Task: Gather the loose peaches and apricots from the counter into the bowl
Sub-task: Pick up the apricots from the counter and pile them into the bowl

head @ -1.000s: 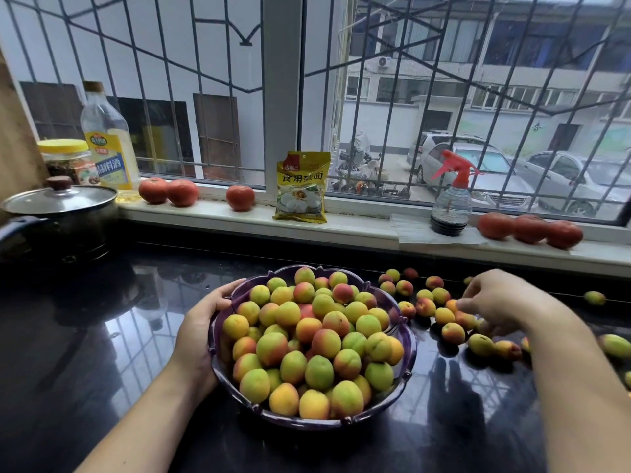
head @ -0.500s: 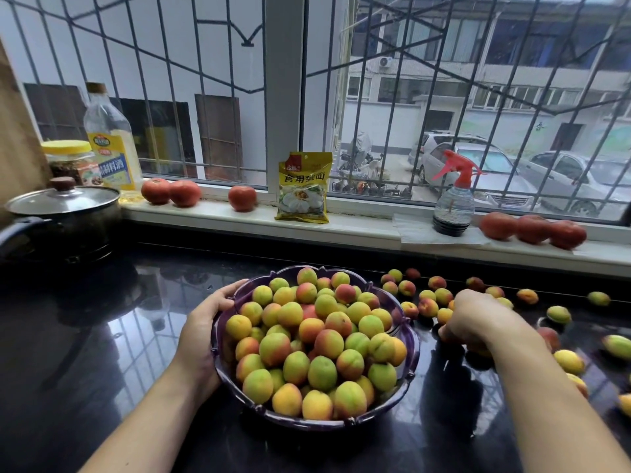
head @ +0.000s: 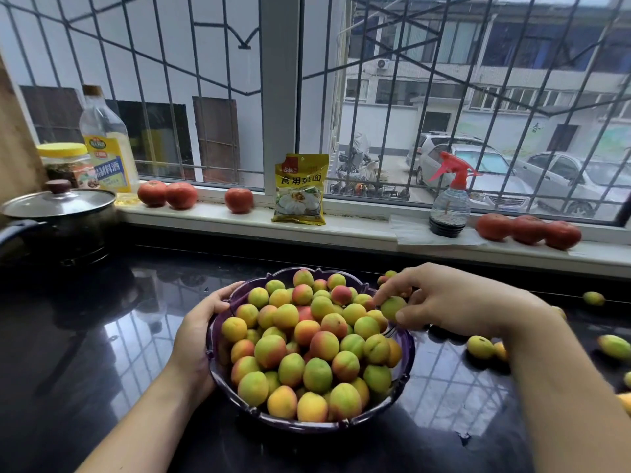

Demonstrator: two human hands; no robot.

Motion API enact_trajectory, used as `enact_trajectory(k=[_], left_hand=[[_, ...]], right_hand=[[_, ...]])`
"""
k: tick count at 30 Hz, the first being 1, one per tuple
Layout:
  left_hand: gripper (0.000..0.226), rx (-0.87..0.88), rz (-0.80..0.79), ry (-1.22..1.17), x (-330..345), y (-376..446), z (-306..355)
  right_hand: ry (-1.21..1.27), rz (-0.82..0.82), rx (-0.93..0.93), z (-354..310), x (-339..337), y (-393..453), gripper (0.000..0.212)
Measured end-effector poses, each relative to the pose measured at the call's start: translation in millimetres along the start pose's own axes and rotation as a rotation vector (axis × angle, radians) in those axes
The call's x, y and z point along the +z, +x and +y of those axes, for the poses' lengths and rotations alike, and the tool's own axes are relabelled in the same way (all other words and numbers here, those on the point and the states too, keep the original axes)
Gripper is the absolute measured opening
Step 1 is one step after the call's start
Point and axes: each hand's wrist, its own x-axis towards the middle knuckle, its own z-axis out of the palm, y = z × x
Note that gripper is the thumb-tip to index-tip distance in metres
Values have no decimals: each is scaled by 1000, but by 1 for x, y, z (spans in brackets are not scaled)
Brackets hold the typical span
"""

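The right hand (head: 454,298) reaches over the right rim of the bowl, its thumb and fingers curled round a small green apricot (head: 392,308) held just above the heaped fruit. The left hand (head: 198,331) grips the left side of the purple bowl (head: 309,425), thumb hooked over the rim and fingers hidden behind the wall. The bowl stands on the black glossy table (head: 85,353) near its front edge, about midway along it, and is piled well above its scalloped rim with green, yellow and red-blushed peaches and apricots (head: 307,349). To the right of the bowl, loose fruit (head: 479,347) lies scattered on the table toward its right edge, some of it hidden behind the right forearm, and one piece (head: 593,298) sits near the back edge. At the table's back left corner stands a dark pot with a glass lid (head: 58,203). On the windowsill behind, from left to right, are a jar with a yellow lid (head: 63,155), a bottle of cooking wine (head: 107,145), three tomatoes (head: 181,195), a yellow packet (head: 300,189), a spray bottle with a red trigger (head: 450,199) on a white cloth, and three more tomatoes (head: 527,230).
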Motion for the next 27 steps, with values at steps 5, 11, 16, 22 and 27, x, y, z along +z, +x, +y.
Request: enact_trajectory(k=[5, 11, 16, 22, 27], left_hand=[[51, -11, 30, -14, -2, 2, 0], [49, -13, 46, -24, -4, 3, 1], [51, -12, 49, -23, -4, 4, 0], [50, 7, 26, -11, -6, 3, 0], [49, 15, -17, -17, -10, 6, -2]], right_hand=[[-218, 22, 15, -10, 7, 1, 24], [-264, -11, 22, -13, 11, 5, 29], [-10, 153, 22, 4, 1, 6, 11], [0, 546, 285, 74, 6, 52, 21], [-238, 550, 280, 80, 47, 76, 33]])
